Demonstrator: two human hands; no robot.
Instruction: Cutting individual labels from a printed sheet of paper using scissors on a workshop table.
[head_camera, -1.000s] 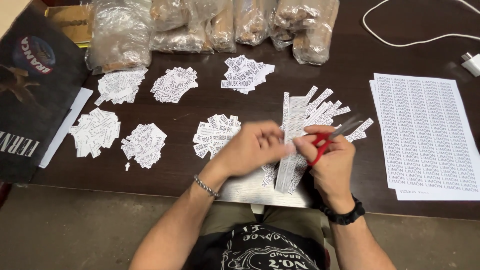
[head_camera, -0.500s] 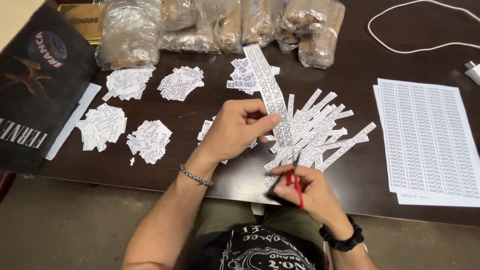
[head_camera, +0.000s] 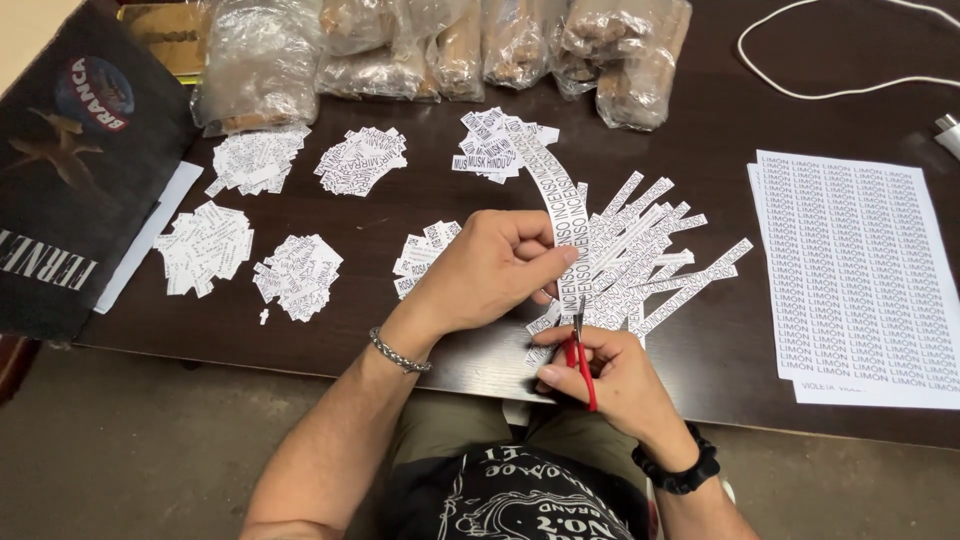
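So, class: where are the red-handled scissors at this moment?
In the head view, the red-handled scissors sit low and right of centre in the right hand, at the table's near edge, blades pointing up at the paper strip held by the left hand.

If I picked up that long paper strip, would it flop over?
Probably yes. The long paper strip already curves where the left hand holds it up, so it looks thin and floppy. It likely weighs next to nothing, and the red-handled scissors in the right hand suggest it cuts or tears easily.

Single head cam; looks steeply down, close over dark table (head_camera: 700, 90) edge; approx. arm's reach; no 2nd view.
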